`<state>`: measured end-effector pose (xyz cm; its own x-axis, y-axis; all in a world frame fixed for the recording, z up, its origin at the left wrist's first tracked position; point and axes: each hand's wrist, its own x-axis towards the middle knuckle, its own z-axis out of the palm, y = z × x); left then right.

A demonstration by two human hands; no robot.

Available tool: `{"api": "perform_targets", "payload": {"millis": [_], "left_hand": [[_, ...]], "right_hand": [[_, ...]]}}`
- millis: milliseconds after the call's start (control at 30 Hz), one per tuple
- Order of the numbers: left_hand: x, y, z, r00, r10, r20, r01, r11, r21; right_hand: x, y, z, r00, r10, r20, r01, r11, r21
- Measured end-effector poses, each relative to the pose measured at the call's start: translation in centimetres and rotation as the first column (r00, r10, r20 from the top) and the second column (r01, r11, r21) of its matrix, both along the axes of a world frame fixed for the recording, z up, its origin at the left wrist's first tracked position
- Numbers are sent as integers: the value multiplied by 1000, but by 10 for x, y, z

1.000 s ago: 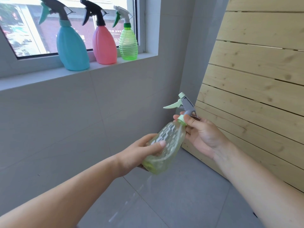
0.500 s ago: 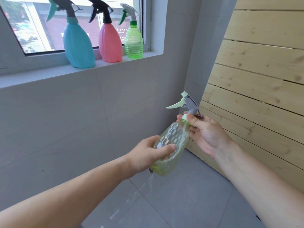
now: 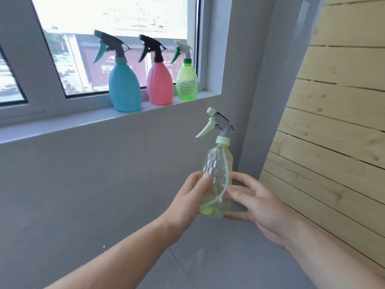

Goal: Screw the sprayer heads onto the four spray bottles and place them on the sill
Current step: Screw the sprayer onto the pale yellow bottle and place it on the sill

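Observation:
A pale yellow-green clear spray bottle stands upright in the air, its grey and mint sprayer head sitting on the neck. My left hand grips the bottle's lower body from the left. My right hand touches the lower body from the right with spread fingers. On the window sill above stand three bottles with sprayer heads on: a blue bottle, a pink bottle and a green ribbed bottle.
A grey tiled wall runs below the sill. A grey corner post stands right of the window. Pale wooden slats cover the wall on the right. Grey floor tiles lie below my arms.
The bottle went from tilted to upright and rose. My right hand left the sprayer collar and dropped to the bottle's lower body. My view tipped up toward the window.

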<state>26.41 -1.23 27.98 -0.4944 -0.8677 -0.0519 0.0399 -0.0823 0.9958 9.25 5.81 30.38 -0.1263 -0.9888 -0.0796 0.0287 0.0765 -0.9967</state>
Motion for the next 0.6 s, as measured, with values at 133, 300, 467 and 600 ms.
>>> {"api": "perform_targets", "payload": {"millis": [133,300,467,600], "left_hand": [[15,-10,11,1000,18,2,-18,995,-99],[58,-43,46,992,123,-6,-119,945,-305],[124,-91,100,950,311,-1,-275,840,-468],[172,-132,133,888,460,12,-386,758,-526]], "right_hand": [[23,-14,22,994,13,-111,-26,993,-118],[65,-58,55,983,18,-184,-63,969,-238],[132,-126,102,968,15,-252,-106,932,-348],[186,-180,131,951,6,-310,-132,913,-386]]}}
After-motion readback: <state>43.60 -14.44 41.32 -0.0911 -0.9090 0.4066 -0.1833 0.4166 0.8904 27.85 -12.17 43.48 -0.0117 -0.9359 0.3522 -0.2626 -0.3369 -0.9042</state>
